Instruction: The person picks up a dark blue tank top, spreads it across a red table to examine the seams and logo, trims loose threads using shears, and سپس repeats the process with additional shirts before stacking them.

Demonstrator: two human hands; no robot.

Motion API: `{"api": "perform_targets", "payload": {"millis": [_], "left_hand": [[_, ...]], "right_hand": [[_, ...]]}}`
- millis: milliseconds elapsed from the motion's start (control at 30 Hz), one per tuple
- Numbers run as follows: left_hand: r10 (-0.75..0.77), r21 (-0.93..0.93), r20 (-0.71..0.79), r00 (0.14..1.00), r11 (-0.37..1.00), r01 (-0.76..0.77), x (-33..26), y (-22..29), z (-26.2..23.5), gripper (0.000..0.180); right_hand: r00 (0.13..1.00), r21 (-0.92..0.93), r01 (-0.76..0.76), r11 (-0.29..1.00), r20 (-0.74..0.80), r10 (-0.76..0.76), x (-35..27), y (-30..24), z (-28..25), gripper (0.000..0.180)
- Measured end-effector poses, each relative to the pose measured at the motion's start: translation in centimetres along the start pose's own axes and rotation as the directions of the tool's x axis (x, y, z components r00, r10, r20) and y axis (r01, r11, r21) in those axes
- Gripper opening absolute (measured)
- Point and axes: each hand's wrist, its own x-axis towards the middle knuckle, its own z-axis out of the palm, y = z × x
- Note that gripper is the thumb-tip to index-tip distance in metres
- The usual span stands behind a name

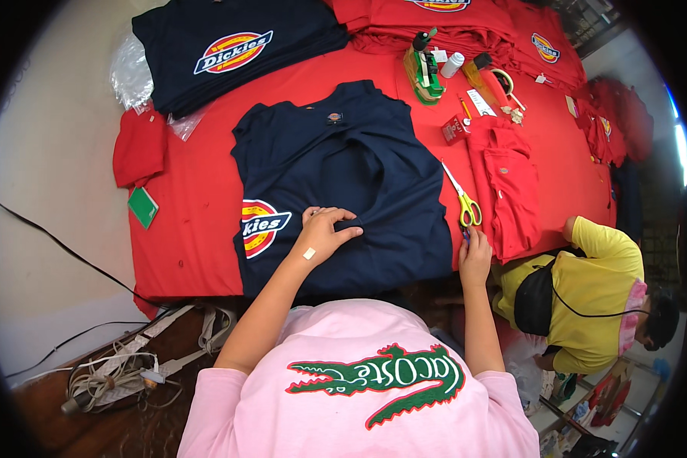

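A navy T-shirt with a round printed badge lies spread before me, its fabric bunched into folds around a hollow in the middle. On its lower left part rests my left hand, thumb apart from the bent fingers, beside the badge. A small pale sticker sits on that wrist. My right hand is closed at the table's near edge, right of the shirt. A small blue thing shows at its fingertips, mostly hidden. Just beyond those fingers lie scissors with yellow handles, blades pointing away from me.
Stacks of navy shirts and red shirts stand at the back. A green tape dispenser, white bottle and folded red garment sit rightward. A person in yellow is at the right; cords lie lower left.
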Motion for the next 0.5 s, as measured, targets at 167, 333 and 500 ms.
{"api": "perform_targets", "payload": {"millis": [167,333,500], "left_hand": [[-0.141,-0.239,0.031,0.99,0.96,0.144,-0.6,1.1,-0.6,0.034],[-0.113,-0.36,0.002,0.994,0.927,0.106,-1.7,3.5,-1.7,0.031],[-0.211,-0.54,0.102,0.972,0.809,0.232,-2.4,4.1,-1.5,0.031]], "right_hand": [[0.998,0.022,-0.047,0.999,0.05,0.045,0.5,-1.1,0.1,0.042],[0.989,0.134,-0.147,0.98,-0.001,0.148,1.5,-3.4,-0.9,0.03],[0.91,0.742,-0.412,0.528,0.312,0.272,3.4,-9.6,-6.2,0.021]]}}
